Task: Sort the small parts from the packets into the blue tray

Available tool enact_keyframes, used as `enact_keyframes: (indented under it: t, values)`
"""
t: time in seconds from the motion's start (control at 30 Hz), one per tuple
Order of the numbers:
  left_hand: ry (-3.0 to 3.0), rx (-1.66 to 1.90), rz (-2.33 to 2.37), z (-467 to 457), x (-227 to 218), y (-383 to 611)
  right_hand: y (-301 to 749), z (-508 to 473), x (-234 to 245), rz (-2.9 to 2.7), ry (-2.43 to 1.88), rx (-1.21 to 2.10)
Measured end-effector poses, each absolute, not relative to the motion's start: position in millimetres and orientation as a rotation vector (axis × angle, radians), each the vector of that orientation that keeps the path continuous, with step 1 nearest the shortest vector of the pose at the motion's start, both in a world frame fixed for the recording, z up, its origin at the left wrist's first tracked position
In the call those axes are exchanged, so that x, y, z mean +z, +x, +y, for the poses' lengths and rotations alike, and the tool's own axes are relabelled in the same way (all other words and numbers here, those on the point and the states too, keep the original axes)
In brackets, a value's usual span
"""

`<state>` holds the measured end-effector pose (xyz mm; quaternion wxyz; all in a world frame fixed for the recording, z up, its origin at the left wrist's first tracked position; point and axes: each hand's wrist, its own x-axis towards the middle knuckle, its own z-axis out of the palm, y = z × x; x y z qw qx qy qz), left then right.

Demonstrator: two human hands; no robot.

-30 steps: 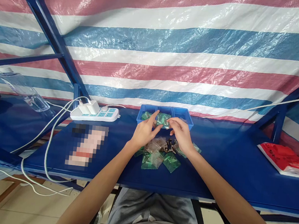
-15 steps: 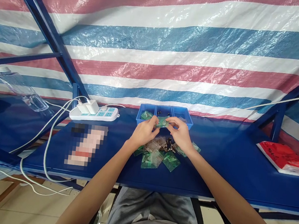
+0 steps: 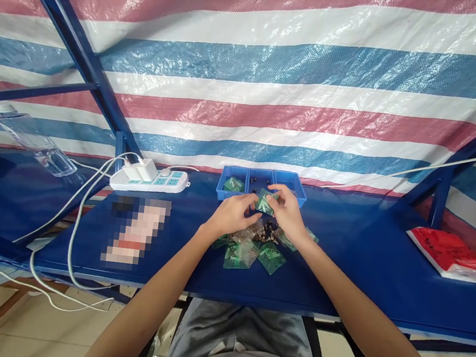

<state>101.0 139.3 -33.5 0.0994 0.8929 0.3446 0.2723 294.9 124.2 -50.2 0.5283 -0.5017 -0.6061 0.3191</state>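
Observation:
A small green plastic bag [image 3: 265,203] with tiny parts inside is pinched between the thumb and fingers of my right hand [image 3: 289,214]. Just left of it is my left hand [image 3: 231,217], thumb and fingers apart, with nothing visible in it. Under both hands lies a pile of little metal and dark parts [image 3: 268,232]. Around that pile are clear bags and green bags, among them a green bag [image 3: 272,257] at the front. Behind my hands stands a blue divided tray [image 3: 218,190]; a green bag [image 3: 234,184] lies in its left compartment, and a few dark bits are in the middle one.
On the blue table [image 3: 353,260] a white power strip [image 3: 151,183] with plugged-in adapters and cables stands at the back left. A blurred pinkish item [image 3: 141,230] lies in front of it. A red and white packet [image 3: 450,254] lies at right, and a plastic bottle [image 3: 38,141] at far left.
My left hand has let go of the green bag and its fingers have spread. The bag is now upright in my right hand, turned from its flatter position between both hands.

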Motion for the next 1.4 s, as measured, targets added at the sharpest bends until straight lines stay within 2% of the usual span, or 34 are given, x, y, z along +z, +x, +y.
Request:
enact_keyframes:
  t: [0.4, 1.0, 1.13, 1.27, 1.4]
  values:
    - [2.803, 1.002, 1.121, 139.3, -36.5, 100.3, 290.1, 119.1, -45.9, -1.243, -1.068, 1.078]
    - [2.643, 1.597, 1.63, 169.3, -36.7, 69.8, 290.0, 119.7, -42.6, -1.285, -1.132, 1.067]
    - [2.603, 1.482, 1.764, 181.9, -42.2, 74.6, 289.6, 119.6, -42.4, -1.286, -1.139, 1.057]
    - [2.599, 1.192, 1.929, 187.7, -45.7, 82.0, 289.6, 120.9, -43.8, -1.309, -1.148, 1.041]
    - [2.645, 1.005, 1.861, 183.6, -44.1, 83.7, 289.9, 121.7, -44.4, -1.33, -1.159, 1.021]
